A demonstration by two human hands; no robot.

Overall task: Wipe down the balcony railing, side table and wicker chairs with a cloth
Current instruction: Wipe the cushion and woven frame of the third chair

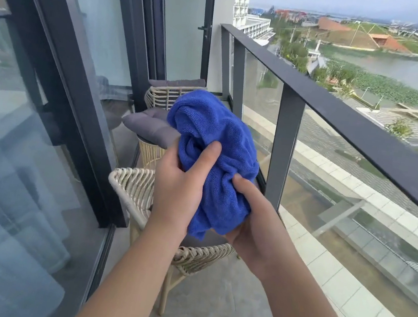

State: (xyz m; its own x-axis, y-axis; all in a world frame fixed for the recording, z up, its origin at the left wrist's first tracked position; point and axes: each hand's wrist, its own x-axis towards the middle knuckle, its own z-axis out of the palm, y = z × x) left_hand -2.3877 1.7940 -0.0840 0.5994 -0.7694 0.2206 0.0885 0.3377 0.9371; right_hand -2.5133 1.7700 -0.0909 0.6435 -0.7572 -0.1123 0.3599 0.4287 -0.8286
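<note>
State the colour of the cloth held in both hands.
Solid bright blue cloth, clearest in the head view.

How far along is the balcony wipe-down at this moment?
Nothing looks wiped yet. In hand: both the left hand and right hand grip the bunched blue cloth in mid-air, touching no surface. Left: the dark railing, the near wicker chair and the far wicker chair with its grey cushion. The side table cannot be made out.

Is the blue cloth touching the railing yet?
Apart. The head view shows the cloth bunched between the left hand and right hand, held up in front of the chairs, with clear space before the railing.
</note>
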